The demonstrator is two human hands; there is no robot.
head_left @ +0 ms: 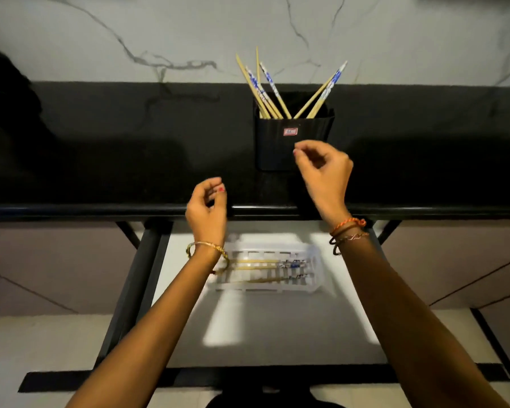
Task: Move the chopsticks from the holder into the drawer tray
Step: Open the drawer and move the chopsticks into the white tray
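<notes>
A black holder (292, 145) with a small red label stands on the dark countertop. Several bamboo chopsticks (270, 89) with blue-and-white ends lean out of it. Below, in the pulled-out drawer, a clear plastic tray (312, 285) holds a few chopsticks (256, 262) lying lengthwise. My right hand (324, 178) hovers just in front of the holder, fingers loosely curled, holding nothing. My left hand (208, 207) hangs over the counter's front edge, left of the holder, also with nothing in it.
The black countertop (115, 148) runs left to right with a rounded front edge. A marble-patterned wall (130, 33) rises behind it. The white drawer floor (277, 328) sits between black rails. A dark object (3, 83) is at the far left.
</notes>
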